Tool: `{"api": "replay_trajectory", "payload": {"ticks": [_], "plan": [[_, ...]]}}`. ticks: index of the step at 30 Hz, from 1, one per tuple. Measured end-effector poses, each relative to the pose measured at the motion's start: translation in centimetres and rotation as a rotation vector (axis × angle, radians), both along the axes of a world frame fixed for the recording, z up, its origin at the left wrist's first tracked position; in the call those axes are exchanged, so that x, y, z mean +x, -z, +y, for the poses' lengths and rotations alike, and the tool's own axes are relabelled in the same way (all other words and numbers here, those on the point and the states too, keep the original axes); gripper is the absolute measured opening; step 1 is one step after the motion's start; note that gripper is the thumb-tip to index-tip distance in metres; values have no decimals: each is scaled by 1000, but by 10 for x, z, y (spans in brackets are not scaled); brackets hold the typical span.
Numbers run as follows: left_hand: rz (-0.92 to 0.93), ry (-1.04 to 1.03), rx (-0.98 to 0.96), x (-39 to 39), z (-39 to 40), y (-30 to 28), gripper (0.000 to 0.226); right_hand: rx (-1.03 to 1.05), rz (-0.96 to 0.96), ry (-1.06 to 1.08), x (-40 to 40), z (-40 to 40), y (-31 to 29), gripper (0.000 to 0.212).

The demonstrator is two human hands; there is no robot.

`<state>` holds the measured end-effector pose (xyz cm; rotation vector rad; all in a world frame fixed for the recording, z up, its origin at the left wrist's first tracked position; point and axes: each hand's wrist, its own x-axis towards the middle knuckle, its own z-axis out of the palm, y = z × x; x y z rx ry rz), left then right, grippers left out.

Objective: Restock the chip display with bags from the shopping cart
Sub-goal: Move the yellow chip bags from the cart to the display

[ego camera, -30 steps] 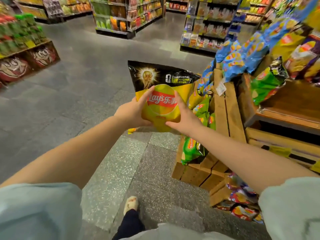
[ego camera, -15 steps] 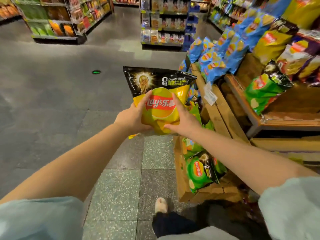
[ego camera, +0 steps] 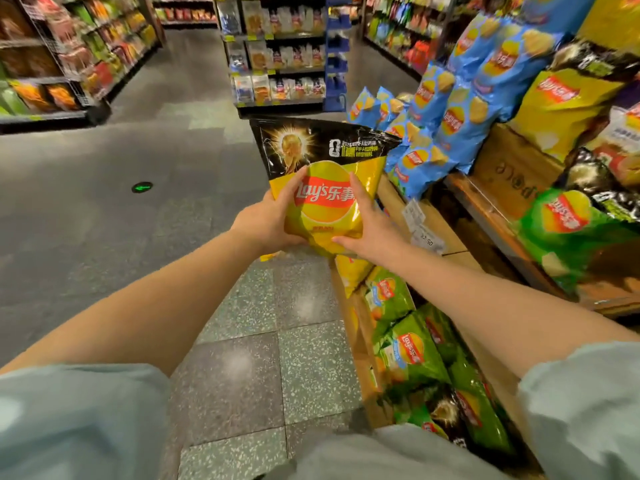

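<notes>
A yellow chip bag (ego camera: 323, 174) with a black top and a red logo stands upright in front of me, held between both hands. My left hand (ego camera: 268, 220) grips its lower left side, thumb across the front. My right hand (ego camera: 369, 225) grips its lower right side, fingers over the front. The wooden chip display (ego camera: 446, 233) runs along the right, just beside the bag. Its low crate holds green bags (ego camera: 412, 348). Blue bags (ego camera: 450, 109) lean higher up. The shopping cart is not in view.
Yellow (ego camera: 561, 98) and green (ego camera: 568, 230) chip bags fill the display's upper right shelf. Grey tiled aisle floor (ego camera: 138, 209) stretches left and ahead. Stocked shelves stand at far left (ego camera: 69, 64) and straight ahead (ego camera: 280, 57). A price tag (ego camera: 415, 216) hangs on the crate edge.
I have walked forward along the display with the yellow bag held the same way. The view has turned right, and the crate of green bags is now beside my right arm.
</notes>
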<state>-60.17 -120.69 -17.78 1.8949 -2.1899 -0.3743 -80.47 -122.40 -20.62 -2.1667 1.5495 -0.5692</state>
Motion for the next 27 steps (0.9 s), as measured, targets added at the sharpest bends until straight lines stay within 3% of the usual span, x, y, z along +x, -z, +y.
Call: {"api": "replay_trajectory", "payload": {"ticks": [10, 16, 19, 27], "plan": [[19, 193, 32, 47, -185, 9, 115, 14, 33, 161, 41, -144, 5, 108], [46, 460, 46, 51, -308, 1, 120, -11, -65, 388, 53, -207, 6, 110], [71, 615, 15, 26, -356, -6, 122, 1, -127, 531, 44, -226, -4, 106], [115, 968, -4, -89, -421, 1, 115, 33, -33, 878, -27, -239, -7, 107]]}}
